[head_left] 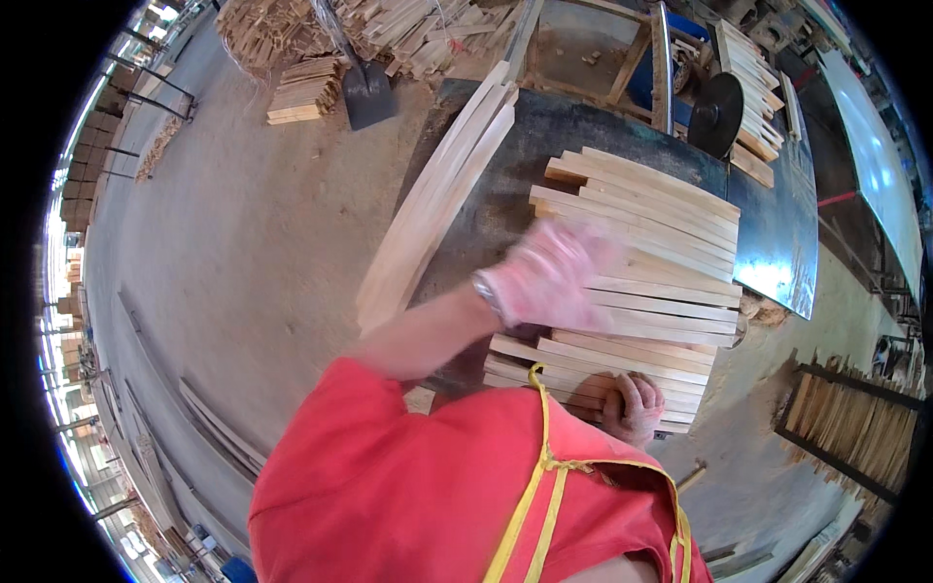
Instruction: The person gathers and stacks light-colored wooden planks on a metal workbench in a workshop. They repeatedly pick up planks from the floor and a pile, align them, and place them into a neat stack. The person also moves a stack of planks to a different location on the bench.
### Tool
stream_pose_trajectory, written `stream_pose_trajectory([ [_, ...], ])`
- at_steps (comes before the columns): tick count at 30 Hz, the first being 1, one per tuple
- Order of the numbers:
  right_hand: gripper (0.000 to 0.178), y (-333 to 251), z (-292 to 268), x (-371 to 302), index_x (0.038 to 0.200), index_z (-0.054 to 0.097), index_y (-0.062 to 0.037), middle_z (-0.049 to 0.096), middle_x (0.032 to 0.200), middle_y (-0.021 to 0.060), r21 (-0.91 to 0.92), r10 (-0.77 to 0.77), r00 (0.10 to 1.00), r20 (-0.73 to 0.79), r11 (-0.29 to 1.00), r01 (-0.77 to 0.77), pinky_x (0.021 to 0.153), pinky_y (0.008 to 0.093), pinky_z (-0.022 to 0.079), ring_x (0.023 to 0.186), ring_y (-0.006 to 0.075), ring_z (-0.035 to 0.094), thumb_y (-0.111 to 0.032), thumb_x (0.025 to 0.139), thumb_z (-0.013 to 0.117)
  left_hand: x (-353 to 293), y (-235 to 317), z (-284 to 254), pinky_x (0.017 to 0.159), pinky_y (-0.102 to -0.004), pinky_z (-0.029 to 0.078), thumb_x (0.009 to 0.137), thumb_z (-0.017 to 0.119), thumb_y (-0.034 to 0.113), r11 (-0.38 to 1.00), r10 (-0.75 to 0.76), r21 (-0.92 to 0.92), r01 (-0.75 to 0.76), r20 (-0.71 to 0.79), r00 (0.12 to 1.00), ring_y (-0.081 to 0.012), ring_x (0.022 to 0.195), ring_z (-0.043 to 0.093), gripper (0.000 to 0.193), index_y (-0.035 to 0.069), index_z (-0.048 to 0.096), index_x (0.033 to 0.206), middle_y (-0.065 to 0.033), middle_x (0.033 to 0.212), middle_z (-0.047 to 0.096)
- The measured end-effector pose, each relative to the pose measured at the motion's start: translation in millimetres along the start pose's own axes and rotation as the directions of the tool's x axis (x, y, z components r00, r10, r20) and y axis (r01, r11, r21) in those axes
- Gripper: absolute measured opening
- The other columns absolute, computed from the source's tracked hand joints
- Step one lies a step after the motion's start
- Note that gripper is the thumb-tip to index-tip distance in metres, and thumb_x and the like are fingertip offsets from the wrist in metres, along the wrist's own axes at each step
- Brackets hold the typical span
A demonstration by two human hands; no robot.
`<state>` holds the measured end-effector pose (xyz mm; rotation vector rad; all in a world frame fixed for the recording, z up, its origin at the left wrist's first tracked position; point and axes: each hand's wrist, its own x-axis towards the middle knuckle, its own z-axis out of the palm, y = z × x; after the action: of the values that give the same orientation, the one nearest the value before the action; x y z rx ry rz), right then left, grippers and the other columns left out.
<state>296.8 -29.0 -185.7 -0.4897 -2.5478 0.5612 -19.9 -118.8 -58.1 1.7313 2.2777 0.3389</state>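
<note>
Many pale wooden strips point(671, 223) lie side by side in rows on the dark metal tabletop point(583, 126). My left hand point(554, 277), in a pink-stained glove, is over the middle of these strips. Motion smears its fingers, so their hold cannot be made out. Close to my body, a nearer group of strips point(573, 374) lies on the table's near side. My right hand point(637, 408), also gloved, has its fingers curled over the right part of that group. To the left, several long wooden strips point(437, 194) lie slanted along the table's edge.
A dark round disc point(715, 115) stands upright at the back right, beside another row of strips point(753, 83). A shovel point(367, 95) and heaped wood pieces point(292, 34) lie beyond the table. A rack of strips point(850, 428) stands to the right on the concrete floor point(262, 223).
</note>
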Motion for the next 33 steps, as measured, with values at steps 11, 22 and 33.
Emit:
stream_pose_trajectory([
  [11, 0.043, -4.3, 4.0, 0.7, 0.115, 0.071, -0.0215, 0.067, 0.107, 0.0033, -0.02, 0.08, 0.996, -0.031, 0.997, -0.08, 0.091, 0.0511, 0.05, 0.109, 0.0326, 0.066, -0.013, 0.074, 0.077, -125.3, -178.0, 12.6, 0.101, -0.038, 0.053, 0.079, 0.078, 0.037, 0.551, -0.772, -0.6, 0.58, -0.103, 0.627, -0.0303, 0.117, 0.066, 0.08, -0.004, 0.052, 0.144, -0.0183, 0.131, 0.065],
  [22, 0.041, -29.5, -43.9, 45.1, 0.119, 0.069, -0.0112, 0.069, 0.112, 0.0108, 0.212, 0.16, 0.987, -0.024, 0.966, -0.151, 0.093, 0.0497, 0.052, 0.107, 0.0361, 0.066, -0.011, 0.079, 0.076, -7.3, -110.2, -47.9, 0.087, -0.0471, 0.063, 0.082, 0.069, 0.047, -0.617, -0.066, -0.774, 0.146, 0.235, 0.97, -0.0377, 0.099, 0.072, 0.081, -0.008, 0.056, 0.14, -0.0287, 0.12, 0.068],
  [33, 0.064, -27.1, -51.4, 230.5, 0.14, 0.056, 0.0, 0.07, 0.124, 0.017, 0.767, 0.352, 0.883, 0.311, -0.642, -0.014, 0.101, 0.0456, 0.058, 0.11, 0.031, 0.071, -0.035, 0.091, 0.079, 42.8, 38.2, -53.8, 0.107, -0.0367, 0.05, 0.093, 0.069, 0.042, -0.04, 0.001, -0.93, 0.366, 0.367, 0.93, -0.0294, 0.127, 0.061, 0.081, -0.004, 0.044, 0.155, -0.0168, 0.144, 0.056],
])
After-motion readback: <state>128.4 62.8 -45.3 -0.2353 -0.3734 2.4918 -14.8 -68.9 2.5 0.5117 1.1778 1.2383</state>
